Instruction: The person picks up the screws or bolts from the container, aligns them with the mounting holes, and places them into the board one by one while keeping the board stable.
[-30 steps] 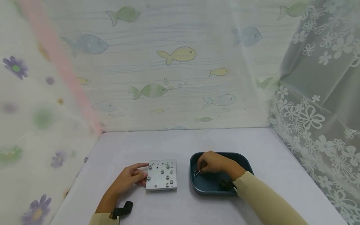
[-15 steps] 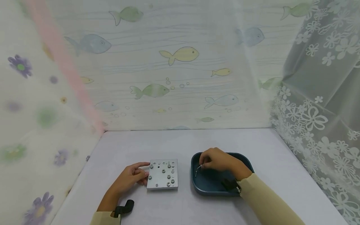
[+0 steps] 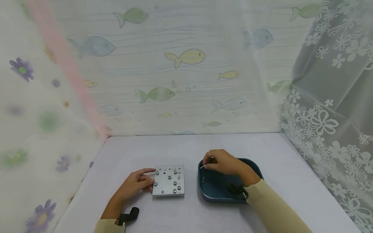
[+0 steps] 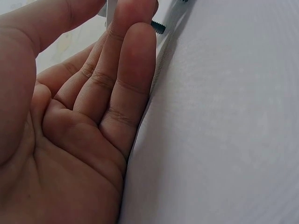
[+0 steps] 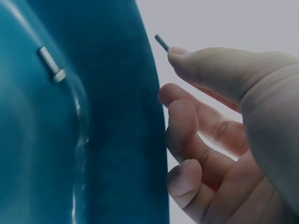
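My left hand [image 3: 132,185] holds a square silver metal plate [image 3: 163,186] by its left edge, thumb and fingers at the side and far corner. Several socket-head screws stand in the plate, beside small open holes. In the left wrist view a threaded screw end [image 4: 159,28] sticks out past the fingertips. My right hand [image 3: 223,163] pinches a small screw [image 5: 162,42] between thumb and index finger, at the far left rim of the dark blue tray [image 3: 224,200]. Its head is hidden by the fingers. A second screw [image 5: 51,64] lies inside the tray near its left wall.
A white cloth covers the table [image 3: 131,149]. The tray stands right of the plate, with a strip of table between them. A fish-print curtain [image 3: 180,97] hangs behind, and a lace curtain [image 3: 326,129] hangs along the right side.
My right hand has lifted one screw away from the other and moved it up to the tray's far left rim. The left hand and plate have stayed put.
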A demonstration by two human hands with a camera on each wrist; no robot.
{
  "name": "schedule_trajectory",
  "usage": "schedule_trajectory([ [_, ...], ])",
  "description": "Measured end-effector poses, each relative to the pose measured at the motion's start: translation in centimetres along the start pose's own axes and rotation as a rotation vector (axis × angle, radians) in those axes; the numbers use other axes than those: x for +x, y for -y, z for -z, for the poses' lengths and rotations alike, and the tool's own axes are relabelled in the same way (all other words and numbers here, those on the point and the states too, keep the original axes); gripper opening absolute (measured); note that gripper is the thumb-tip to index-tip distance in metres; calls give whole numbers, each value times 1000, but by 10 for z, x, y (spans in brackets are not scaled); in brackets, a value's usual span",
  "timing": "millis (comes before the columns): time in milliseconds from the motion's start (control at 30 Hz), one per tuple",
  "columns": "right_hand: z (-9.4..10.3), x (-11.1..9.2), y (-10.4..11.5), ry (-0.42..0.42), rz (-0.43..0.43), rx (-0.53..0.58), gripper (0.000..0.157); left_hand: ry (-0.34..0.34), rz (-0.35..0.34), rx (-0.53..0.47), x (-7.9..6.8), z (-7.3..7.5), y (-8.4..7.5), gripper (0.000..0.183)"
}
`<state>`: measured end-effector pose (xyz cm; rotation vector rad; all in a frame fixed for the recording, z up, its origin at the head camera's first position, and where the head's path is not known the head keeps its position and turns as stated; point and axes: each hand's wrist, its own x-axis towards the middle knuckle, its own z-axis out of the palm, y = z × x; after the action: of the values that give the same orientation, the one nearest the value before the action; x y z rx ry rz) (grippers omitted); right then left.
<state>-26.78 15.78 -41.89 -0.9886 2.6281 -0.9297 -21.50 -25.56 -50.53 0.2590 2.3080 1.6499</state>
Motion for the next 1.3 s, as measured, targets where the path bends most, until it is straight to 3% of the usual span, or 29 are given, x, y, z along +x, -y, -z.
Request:
schedule_trajectory([
  [467, -2, 19, 19, -22, 15, 16, 9, 22, -35, -10, 1, 1, 0, 64],
  [1300, -25, 63, 40, -25, -19, -90, 4, 29, -46, -11, 2, 2, 1, 63],
])
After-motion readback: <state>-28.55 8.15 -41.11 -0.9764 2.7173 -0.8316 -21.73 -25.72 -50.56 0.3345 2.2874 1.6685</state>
